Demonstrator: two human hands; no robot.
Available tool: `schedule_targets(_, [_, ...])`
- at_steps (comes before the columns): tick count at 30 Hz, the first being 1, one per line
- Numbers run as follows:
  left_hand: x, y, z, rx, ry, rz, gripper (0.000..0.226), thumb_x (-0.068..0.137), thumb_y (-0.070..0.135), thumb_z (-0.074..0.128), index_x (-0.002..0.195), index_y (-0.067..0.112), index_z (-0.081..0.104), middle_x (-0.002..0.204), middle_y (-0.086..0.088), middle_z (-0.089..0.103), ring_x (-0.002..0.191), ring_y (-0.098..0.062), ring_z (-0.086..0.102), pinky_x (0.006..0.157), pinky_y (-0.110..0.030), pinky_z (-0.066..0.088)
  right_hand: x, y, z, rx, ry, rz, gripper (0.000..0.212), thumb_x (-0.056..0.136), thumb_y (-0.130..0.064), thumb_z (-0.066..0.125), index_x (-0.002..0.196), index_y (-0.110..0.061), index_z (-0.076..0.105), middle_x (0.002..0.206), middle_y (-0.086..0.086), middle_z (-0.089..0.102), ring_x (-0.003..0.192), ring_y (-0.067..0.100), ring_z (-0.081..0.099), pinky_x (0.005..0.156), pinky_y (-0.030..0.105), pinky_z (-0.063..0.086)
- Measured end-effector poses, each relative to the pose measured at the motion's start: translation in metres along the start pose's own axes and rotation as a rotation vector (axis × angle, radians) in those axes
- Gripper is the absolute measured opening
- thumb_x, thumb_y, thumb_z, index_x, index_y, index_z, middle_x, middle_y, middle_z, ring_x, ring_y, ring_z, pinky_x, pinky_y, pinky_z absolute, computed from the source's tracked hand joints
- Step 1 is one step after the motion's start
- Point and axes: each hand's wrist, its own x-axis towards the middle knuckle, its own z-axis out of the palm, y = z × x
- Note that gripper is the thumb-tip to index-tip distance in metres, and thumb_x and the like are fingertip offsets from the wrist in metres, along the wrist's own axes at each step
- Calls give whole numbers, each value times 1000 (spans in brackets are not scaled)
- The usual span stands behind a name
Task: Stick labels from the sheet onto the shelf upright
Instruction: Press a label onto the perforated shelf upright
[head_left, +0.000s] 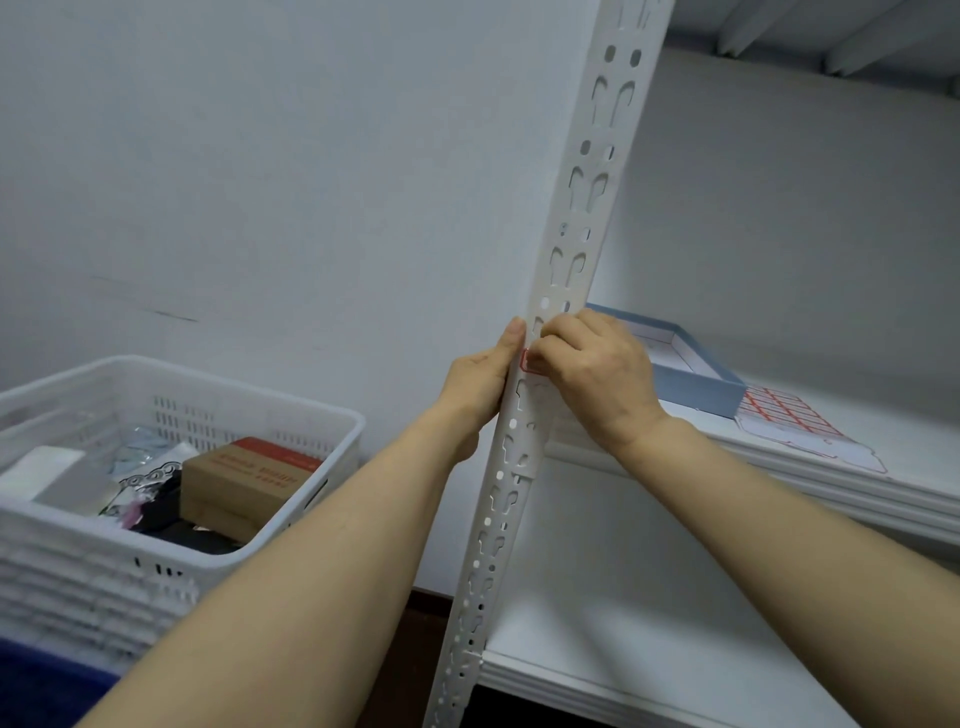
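A plain white wall is seen behind a white shelving unit, whose slotted shelf upright (566, 249) runs from the bottom centre of the frame to the top right. Nearest, at the lower left, a white basket (291, 415) holding a cardboard box (244, 483) is seen. At mid-frame the left hand (480, 382) is laid against the upright's left edge with one digit straight along it; its other fingers are hidden behind the metal, so a grip cannot be confirmed. The right hand (597, 374) is curled, and a red-bordered label (529, 361) is held against the upright's face by its fingertips. Beyond, at the right, the label sheet (800, 421) lies on the shelf board (883, 483), just beside a blue tray (696, 374). The sticking step is judged to be in hand; next, the label probably needs to be smoothed flat, clear of the slots, before another is peeled from the sheet.
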Motion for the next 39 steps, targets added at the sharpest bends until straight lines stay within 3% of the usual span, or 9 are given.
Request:
schedule_targets(4, [1,0,-1,16,-14,-12,51,80,66,55,84,19,75,91,-2,75,94,-18,69,97,-37,50,0,-1,-10,111,-15,126,11,66,-12,78,68,-12,67,67,3,61,54,26,54,51,21,36])
schedule_targets(11, [-1,1,0,9,-17,-2,46,82,63,55,78,21,75,83,2,75,86,-14,69,96,-35,51,0,3,-1,-56,62,-41,17,67,-8,77,59,-17,66,63,-1,60,53,23,52,65,26,36])
schedule_targets(27, [-2,1,1,12,-2,-11,47,82,63,55,75,21,73,78,3,73,81,-13,67,95,-34,51,-5,-2,1,-9,32,-2,15,70,-8,76,63,-12,63,67,4,62,58,25,57,67,27,36])
schedule_targets(33, [-2,2,1,7,-10,-12,45,83,61,55,82,21,74,87,2,75,88,-12,68,94,-31,50,2,-6,-3,-25,59,63,10,63,-12,76,62,-20,70,62,-3,61,52,19,52,57,22,32])
schedule_targets(39, [-1,3,0,-1,-13,-38,56,81,64,55,96,13,73,94,-8,73,87,-18,66,97,-37,50,-1,-8,5,-75,96,21,17,70,-7,72,58,-15,64,61,0,60,53,21,53,60,26,35])
